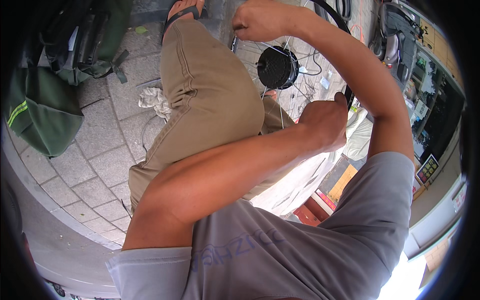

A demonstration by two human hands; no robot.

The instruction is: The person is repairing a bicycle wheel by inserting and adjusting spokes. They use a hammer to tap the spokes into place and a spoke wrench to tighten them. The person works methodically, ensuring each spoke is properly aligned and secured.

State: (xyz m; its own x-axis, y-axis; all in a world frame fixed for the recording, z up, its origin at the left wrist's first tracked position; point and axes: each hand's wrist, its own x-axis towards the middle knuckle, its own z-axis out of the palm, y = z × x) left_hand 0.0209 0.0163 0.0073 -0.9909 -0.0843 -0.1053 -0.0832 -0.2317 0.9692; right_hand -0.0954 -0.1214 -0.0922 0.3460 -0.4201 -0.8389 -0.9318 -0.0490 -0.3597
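A spoked wheel [341,20] with a black rim stands before my knees. Its thick black hub [276,68] has wires of spokes fanning out and a cable leaving its right side. My left hand [324,124] reaches across my body to the wheel's right side, closed at the rim with the thumb up. At the far left part of the rim, my right hand [262,21] is curled into a closed grip, its arm arching over the wheel. The rim under both palms is mostly hidden by the fingers.
Crumpled pale cloth [155,102] lies on the grey paving [102,142] beside my trouser leg. Dark green bags [45,110] lie at the left. A sandalled foot [186,11] rests at the top. Pale cloth [359,134], boxes and a shopfront are at the right.
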